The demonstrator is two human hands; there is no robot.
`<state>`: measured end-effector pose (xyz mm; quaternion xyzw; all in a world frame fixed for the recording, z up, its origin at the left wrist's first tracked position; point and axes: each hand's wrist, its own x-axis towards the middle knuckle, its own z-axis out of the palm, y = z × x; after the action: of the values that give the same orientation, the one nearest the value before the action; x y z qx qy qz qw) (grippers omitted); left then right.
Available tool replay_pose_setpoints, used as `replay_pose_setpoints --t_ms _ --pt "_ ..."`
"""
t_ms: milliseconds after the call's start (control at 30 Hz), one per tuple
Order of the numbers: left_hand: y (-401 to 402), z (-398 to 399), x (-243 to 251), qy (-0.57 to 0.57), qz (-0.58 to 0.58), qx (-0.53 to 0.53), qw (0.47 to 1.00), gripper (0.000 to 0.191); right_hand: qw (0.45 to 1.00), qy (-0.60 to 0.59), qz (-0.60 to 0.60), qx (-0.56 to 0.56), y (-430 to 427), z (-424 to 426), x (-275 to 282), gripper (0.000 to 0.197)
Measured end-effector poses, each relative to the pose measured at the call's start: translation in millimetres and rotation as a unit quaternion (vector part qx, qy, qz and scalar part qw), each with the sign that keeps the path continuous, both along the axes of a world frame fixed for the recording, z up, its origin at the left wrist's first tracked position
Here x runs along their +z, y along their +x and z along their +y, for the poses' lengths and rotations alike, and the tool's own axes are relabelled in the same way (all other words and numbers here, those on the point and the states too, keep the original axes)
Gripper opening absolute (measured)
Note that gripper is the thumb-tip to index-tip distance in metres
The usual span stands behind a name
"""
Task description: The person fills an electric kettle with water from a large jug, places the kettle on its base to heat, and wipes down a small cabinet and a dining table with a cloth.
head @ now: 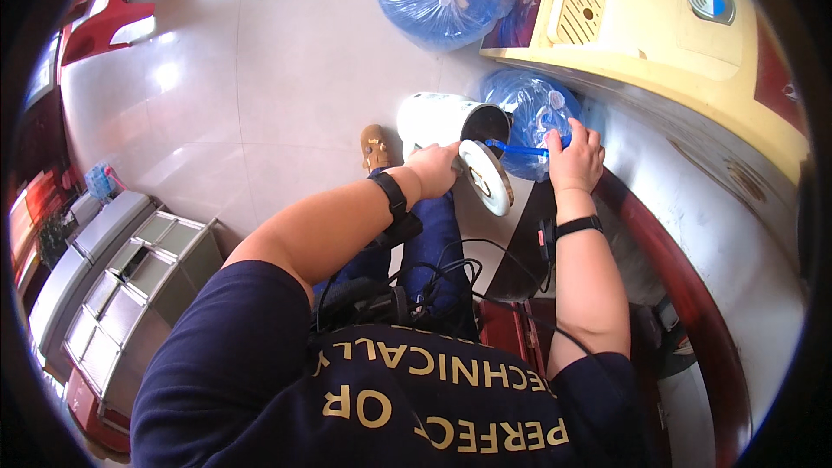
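My left hand [433,171] grips a white lidded container [429,118] at its near side, beside the lid; the fingers' far side is hidden. The container is tipped on its side, with its dark mouth facing right. Its round white lid [482,175], marked with a brown emblem, hangs open below the mouth. In my right hand [577,159] is a slim blue stick-like tool [523,150], pointing left, its tip by the container's mouth. Whether the tip touches the rim I cannot tell.
Wrapped blue water jugs stand ahead, one farther off [442,10] and one [530,101] behind the tool. A cream-yellow dispenser [669,13] rises at upper right. Black cables [448,266] cross my lap. A red plastic stool [110,19] and a grey cabinet [140,292] are at left.
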<state>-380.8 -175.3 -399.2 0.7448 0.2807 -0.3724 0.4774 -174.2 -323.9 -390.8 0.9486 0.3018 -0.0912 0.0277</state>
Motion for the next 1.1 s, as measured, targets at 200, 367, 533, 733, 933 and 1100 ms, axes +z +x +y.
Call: replay_pose_setpoints --t_ms 200,367,533,733,933,1100 --pt "-15 -3 -10 0.005 -0.065 0.014 0.998 0.039 0.954 0.237 0.184 0.023 17 -7 88 0.055" --pt "-23 -1 -14 0.05 -0.073 0.028 0.996 0.034 0.857 0.485 0.036 0.169 -7 9 234 0.036" --pt "-13 -6 -15 0.019 -0.064 0.022 0.998 0.035 0.95 0.285 -0.002 0.128 9 2 143 0.027" --pt "-13 1 -12 0.013 -0.058 -0.009 0.998 0.046 0.999 0.045 -0.023 -0.003 -19 -10 23 0.043" --pt "-13 -6 -8 0.007 -0.037 0.02 0.999 0.036 0.999 -0.01 -0.004 -0.042 -8 4 -7 0.047" --pt "-15 -8 -13 0.008 -0.054 0.037 0.998 0.036 0.997 -0.041 -0.026 -0.052 -11 8 -8 0.044"
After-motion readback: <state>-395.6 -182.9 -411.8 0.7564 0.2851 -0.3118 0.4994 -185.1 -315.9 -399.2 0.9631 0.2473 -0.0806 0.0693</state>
